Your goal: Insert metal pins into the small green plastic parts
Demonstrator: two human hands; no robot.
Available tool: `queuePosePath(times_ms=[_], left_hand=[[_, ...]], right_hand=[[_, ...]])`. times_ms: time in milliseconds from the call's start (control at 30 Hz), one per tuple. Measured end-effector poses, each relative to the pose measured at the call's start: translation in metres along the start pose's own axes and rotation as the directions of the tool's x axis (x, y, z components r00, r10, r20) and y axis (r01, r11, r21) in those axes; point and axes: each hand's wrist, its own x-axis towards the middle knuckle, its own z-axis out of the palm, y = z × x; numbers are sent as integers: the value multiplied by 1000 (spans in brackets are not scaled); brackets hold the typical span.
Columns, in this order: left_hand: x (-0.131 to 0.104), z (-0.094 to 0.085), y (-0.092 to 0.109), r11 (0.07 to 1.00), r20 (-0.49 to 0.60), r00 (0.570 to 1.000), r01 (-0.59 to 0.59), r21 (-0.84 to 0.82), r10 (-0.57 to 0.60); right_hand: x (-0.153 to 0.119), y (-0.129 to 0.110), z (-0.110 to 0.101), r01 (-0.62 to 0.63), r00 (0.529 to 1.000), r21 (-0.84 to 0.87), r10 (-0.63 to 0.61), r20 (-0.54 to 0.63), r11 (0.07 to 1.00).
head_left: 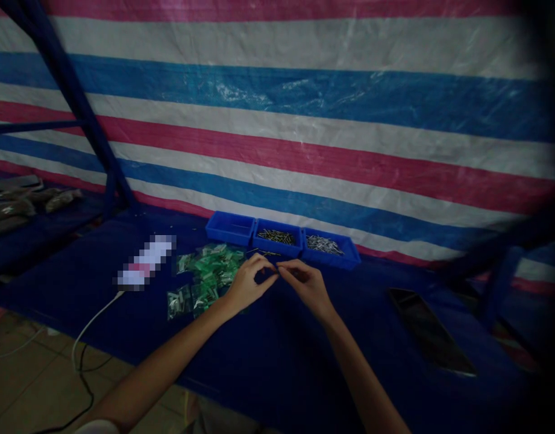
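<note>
My left hand point(250, 282) and my right hand point(308, 286) meet above the blue table, thumb and fingers of each closed in a pinch with the tips almost touching. Whatever lies between those fingertips is too small and dark to make out. Just beyond them stand small blue bins: the middle bin point(277, 248) holds thin brass-coloured, screw-like pieces point(277, 236), and the right bin point(349, 258) has silver ones point(323, 244). A few loose thin pieces point(264, 252) lie before the middle bin. Beside my left hand is a pile of small clear and green plastic packets point(211, 268).
The left blue bin point(229, 228) stands beside the middle one. A lit phone point(146, 262), its screen blurred, lies left with a white cable point(85, 328). A dark phone point(431, 331) lies right. Blue metal posts point(85, 114) and a striped sheet point(304, 144) bound the table.
</note>
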Motion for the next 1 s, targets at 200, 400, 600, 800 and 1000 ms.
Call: queuePosePath(times_ms=[200,400,600,800,1000], left_hand=[[2,0,9,994,-99,991,79,-76,-86],[1,1,10,986,-113,987,99,-135,-114],[1,2,-2,990,-135,982,119,-78,-129],[0,3,-13,995,-44,994,97,-26,-98],[-3,7,-17,991,89,996,19,131,-31]], right_hand=[[-2,0,3,-59,996,17,60,-62,998],[-8,-7,15,-31,998,-161,41,56,986],[-4,-9,3,4,999,-230,-15,-47,973],[-4,0,10,-87,992,44,91,-90,995],[0,9,5,-147,977,144,167,-136,979]])
